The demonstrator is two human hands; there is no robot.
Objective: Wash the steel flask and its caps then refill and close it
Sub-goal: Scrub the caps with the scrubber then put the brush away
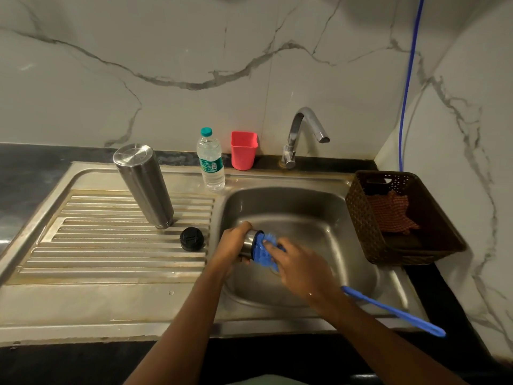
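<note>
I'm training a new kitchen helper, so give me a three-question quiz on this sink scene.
1. True or false: the steel flask stands upside down on the drainboard.
2. Which hand grips the steel cap while the other holds the blue brush? A left hand; B right hand.
3. Fill in: the checked cloth lies in the brown ____.
Key: 1 true; 2 A; 3 basket.

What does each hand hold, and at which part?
The left hand grips the steel cap around its side. The right hand holds the blue brush near its bristle head.
</note>
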